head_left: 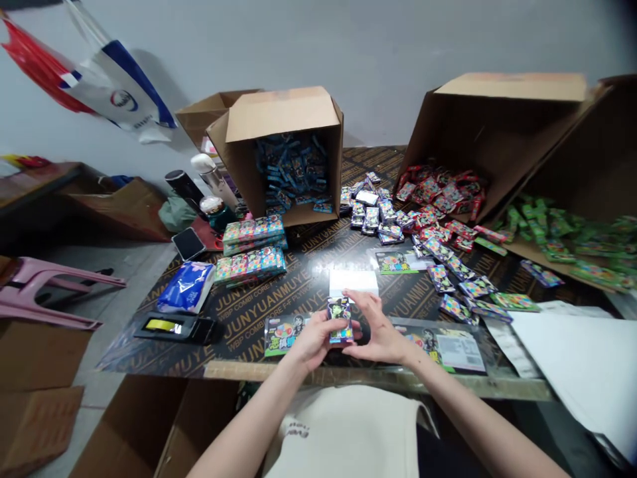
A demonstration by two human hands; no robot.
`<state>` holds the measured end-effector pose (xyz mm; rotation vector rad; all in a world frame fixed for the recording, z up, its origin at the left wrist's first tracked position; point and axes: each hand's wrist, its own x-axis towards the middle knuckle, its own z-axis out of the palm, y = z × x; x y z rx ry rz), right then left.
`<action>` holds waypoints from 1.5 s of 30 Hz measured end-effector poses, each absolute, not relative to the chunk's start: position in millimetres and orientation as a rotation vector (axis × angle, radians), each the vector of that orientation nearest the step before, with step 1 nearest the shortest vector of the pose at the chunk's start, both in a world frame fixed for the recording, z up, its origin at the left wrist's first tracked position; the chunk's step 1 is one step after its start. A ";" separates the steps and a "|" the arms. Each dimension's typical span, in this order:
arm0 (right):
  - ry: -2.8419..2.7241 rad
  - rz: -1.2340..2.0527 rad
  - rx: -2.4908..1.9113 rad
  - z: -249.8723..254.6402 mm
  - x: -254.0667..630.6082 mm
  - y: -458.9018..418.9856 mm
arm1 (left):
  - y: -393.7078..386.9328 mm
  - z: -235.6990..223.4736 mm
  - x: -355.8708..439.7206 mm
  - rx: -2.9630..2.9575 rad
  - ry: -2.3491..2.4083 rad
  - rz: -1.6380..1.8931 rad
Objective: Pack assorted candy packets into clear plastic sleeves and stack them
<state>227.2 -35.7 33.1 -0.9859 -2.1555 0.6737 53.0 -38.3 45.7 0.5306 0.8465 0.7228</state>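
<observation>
My left hand (316, 338) is closed around a small purple printed box (340, 312), its thumb lying across the front. At the box's right side my right hand (381, 335) curves in a C shape, with its index finger at the top edge and its thumb at the bottom edge. Whether more boxes are stacked under this one is hidden. Just beyond the hands lies a white sheet or card (353, 281). Below and around them are flat printed plastic sleeves, one on the left (279, 337) and another on the right (448, 348).
Loose purple boxes (371, 220) lie ahead. Open cartons hold blue boxes (293, 169), red boxes (448, 189) and green boxes (552, 229). Wrapped packs (251, 264), a blue tissue pack (186, 287), a tape dispenser (174, 328) and a phone (188, 243) are left; white sheets (572, 358) right.
</observation>
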 end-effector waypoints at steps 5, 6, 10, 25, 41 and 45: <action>-1.779 0.956 -1.061 32.8 220.3 -38.8 | -37.2 44.7 52.2 0.306 0.612 0.722; -1.698 1.038 -1.044 32.2 219.6 -38.3 | -37.0 44.1 52.4 0.274 0.574 0.719; -1.467 1.251 -0.968 24.1 219.1 -35.6 | -36.4 43.0 53.3 0.219 0.552 0.713; -1.806 0.663 -1.281 13.3 247.2 -27.5 | -29.4 13.6 8.7 1.912 1.322 0.602; -1.955 0.653 -1.216 -0.8 237.3 -35.8 | -28.8 10.5 2.1 2.221 1.330 0.609; -1.996 0.702 -1.158 5.0 230.4 -44.2 | -24.1 13.9 6.3 2.169 1.369 0.661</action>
